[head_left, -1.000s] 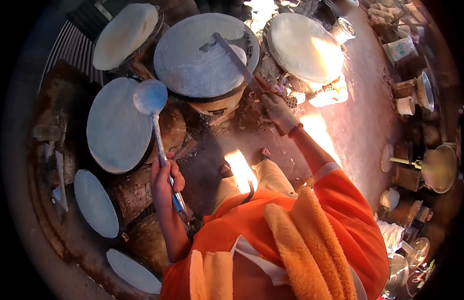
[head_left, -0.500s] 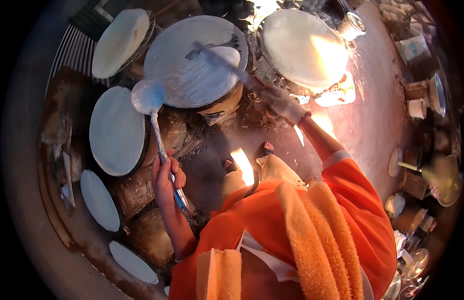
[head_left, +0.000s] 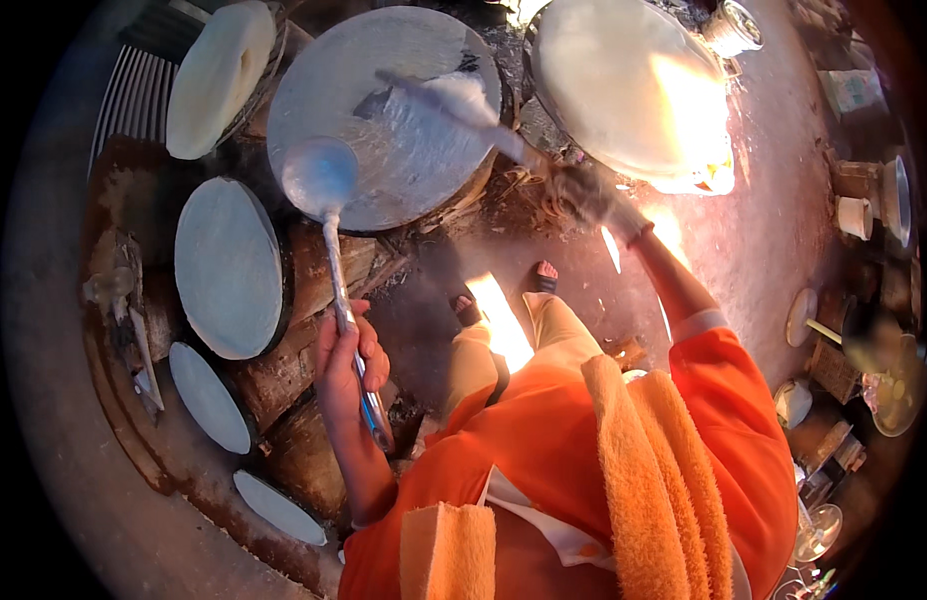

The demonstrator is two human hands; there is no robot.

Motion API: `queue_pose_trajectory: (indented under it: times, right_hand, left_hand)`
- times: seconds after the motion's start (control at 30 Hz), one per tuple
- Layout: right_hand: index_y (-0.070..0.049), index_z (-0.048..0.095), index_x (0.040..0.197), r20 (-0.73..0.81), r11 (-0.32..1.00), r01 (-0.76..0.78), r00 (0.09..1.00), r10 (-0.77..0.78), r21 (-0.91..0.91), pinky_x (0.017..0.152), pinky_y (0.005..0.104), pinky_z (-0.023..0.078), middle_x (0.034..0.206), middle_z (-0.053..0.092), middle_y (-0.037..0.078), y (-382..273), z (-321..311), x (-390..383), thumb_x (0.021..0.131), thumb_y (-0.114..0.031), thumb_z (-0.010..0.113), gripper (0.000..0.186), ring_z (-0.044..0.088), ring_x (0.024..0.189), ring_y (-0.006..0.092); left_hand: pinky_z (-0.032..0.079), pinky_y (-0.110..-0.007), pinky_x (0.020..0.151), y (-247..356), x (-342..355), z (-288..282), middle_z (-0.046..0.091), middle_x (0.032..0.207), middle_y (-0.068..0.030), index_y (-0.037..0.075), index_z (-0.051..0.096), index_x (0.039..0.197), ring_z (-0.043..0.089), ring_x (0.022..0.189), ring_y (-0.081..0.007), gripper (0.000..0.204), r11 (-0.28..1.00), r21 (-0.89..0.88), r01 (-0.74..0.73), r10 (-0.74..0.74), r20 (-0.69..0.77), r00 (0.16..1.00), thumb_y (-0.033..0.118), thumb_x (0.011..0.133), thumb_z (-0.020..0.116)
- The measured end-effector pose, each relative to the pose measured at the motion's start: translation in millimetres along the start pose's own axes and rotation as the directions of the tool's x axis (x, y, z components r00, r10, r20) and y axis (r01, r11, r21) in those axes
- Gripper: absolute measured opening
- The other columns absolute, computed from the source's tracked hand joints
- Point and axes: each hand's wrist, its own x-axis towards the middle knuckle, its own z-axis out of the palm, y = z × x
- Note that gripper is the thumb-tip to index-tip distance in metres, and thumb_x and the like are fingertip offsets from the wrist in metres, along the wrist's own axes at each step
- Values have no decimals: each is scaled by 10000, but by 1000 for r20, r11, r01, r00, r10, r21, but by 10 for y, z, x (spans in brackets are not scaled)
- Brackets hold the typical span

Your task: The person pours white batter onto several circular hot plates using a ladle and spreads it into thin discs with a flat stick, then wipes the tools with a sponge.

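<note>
floor [head_left: 783, 190] runs from the person's feet [head_left: 546, 272] out past the right forearm [head_left: 678, 285], giving room on that side, while on the left the pans stand close, rim near rim. the lowest pan [head_left: 280, 508], the next pan [head_left: 211, 398] and the larger left pan [head_left: 228, 268] each show a pale top; farther off, the middle griddle [head_left: 333, 60] carries a streaky white layer [head_left: 423, 160], and the right griddle [head_left: 603, 90] is pale and partly glaring. the left hand [head_left: 351, 358] is wrapped round a metal ladle [head_left: 320, 178], its bowl overlapping the middle griddle's near rim, contents impossible to tell. the blurred right hand [head_left: 583, 195] grips a long flat blade [head_left: 508, 143] reaching across the white layer.
</note>
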Motion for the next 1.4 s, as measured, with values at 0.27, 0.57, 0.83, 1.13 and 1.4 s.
queue_pose_trajectory:
  times: [0.27, 0.57, 0.83, 1.13, 1.4]
  right_hand:
    - [-87, 454, 1246, -383, 943, -1, 914, -135, -333, 582, 431, 488, 814, 620, 157, -1340, -34, 491, 960, -335, 316, 403, 592, 607, 306]
    - [-105, 406, 1318, -597, 983, 172, 796, -100, 65, 902, 371, 416, 1219, 525, 186, -1461, 1083, -470, 927, -235, 420, 412, 521, 1109, 311]
    - [-117, 396, 1321, -478, 985, -28, 872, 108, 172, 883, 331, 409, 1089, 577, 153, -1698, 1220, -419, 949, -322, 382, 426, 545, 999, 245]
    - [-38, 488, 1233, -570, 994, 100, 814, -111, -50, 848, 294, 427, 1188, 573, 74, -1397, 710, -116, 961, -187, 389, 325, 535, 1075, 178]
    - [-3, 451, 1254, -329, 988, 154, 933, -150, -12, 935, 335, 397, 1206, 539, 158, -1246, 452, 132, 887, -100, 440, 380, 527, 1093, 220]
  left_hand:
    - [316, -200, 350, 292, 250, -211, 452, 688, -32, 5, 442, 1120, 368, 384, -63, 218, 997, 74, 23, -33, 132, 991, 106, 931, 402]
    - [321, -191, 350, 550, 446, -839, 444, 667, -27, 32, 455, 1088, 378, 392, -61, 187, 993, 112, 28, -69, 379, 923, 121, 925, 435]
    - [342, -196, 356, 565, 283, -944, 467, 676, -31, 36, 454, 1101, 418, 388, -63, 199, 999, 47, -5, -11, 331, 944, 124, 924, 432]
    - [341, -208, 360, 572, 346, -752, 472, 679, -26, 27, 451, 1142, 399, 381, -62, 238, 994, 106, -17, -14, 292, 956, 128, 928, 424]
    - [330, -223, 405, 865, 1043, -81, 469, 602, -18, 50, 484, 940, 418, 423, -86, 171, 982, 183, -53, 3, 261, 965, 216, 901, 502]
